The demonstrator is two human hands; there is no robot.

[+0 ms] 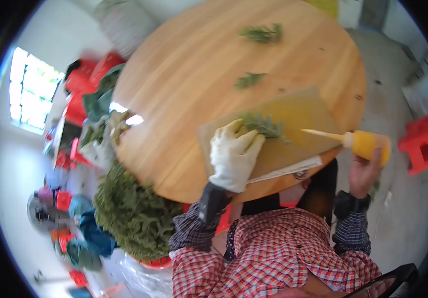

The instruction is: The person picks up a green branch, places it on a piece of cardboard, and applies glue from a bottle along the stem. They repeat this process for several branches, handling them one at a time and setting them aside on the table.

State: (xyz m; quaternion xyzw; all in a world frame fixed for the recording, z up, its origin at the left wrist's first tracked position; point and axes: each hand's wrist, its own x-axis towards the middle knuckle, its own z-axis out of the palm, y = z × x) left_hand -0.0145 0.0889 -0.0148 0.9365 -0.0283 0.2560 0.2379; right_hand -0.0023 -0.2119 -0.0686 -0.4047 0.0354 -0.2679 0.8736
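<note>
My left hand (233,156), in a white glove stained yellow at the fingertips, holds the near end of a green leafy sprig (266,126). The sprig lies on a tan, yellow-smeared board (293,111) at the near side of a round wooden table. Closed around a yellow squeeze bottle (371,145) is my bare right hand (364,176). The bottle's long pale nozzle points left over the board's right part, with its tip a little right of the sprig. My fingers hide the sprig's held end.
Two more sprigs (250,80) (262,34) lie farther back on the wooden table (184,89). A white ruler-like strip (286,170) runs along the board's near edge. Piled greenery (132,213) fills a red container at the left. A red stool (422,143) stands at the right.
</note>
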